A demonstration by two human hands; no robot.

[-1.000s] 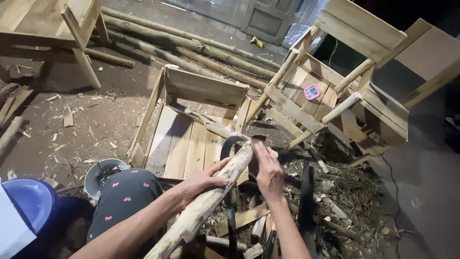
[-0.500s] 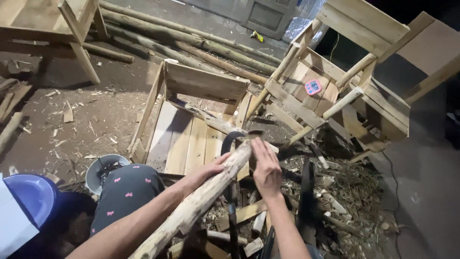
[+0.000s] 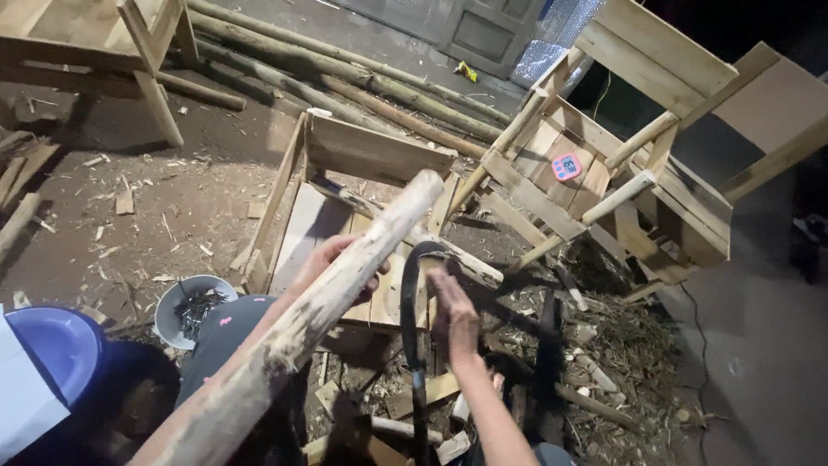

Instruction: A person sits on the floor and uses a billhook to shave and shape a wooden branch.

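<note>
The person's left hand wraps around a long peeled wooden pole, fingers curled over its near side, gripping it at about mid-length. The pole's long axis runs from 7 o'clock to 1 o'clock: its cut round end points up toward 1 o'clock, over a slatted wooden frame lying on the dirt, while its lower end runs out of the bottom edge, so its full length cannot be seen. Much of the left forearm is hidden behind the pole.

The right hand lies just at 3 o'clock of the pole, fingers held together and extended, resting against a dark curved blade that arches at the top and drops straight toward 6 o'clock. Whether the hand clamps the blade or only presses on it cannot be told, and the blade's lower end is lost in shadow.

At 9 o'clock of the pole sits a metal bowl of nails. Wooden chairs stand tilted at 2 o'clock.
</note>
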